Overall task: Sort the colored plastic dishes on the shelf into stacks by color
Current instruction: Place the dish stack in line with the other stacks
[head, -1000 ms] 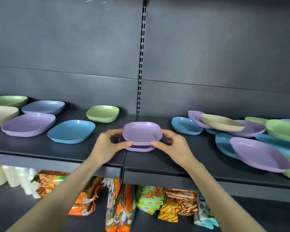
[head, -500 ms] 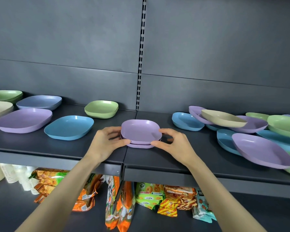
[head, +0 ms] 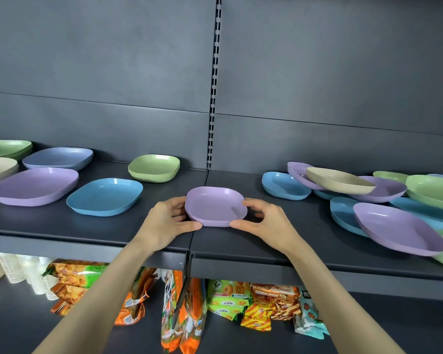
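Both purple dishes [head: 215,204] now flush on dark shelf [head: 87,226], grey wall [head: 113,72] behind.

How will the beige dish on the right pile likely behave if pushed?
The beige dish is probably light and stiff, being thin moulded plastic. It lies tilted on purple dishes, so a push may slide or tip it.

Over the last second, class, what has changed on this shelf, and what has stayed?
The top dish came down, nesting squarely in the lower dish. The left hand and right hand still hold the pair by its sides. The blue dish and the rest stayed put.
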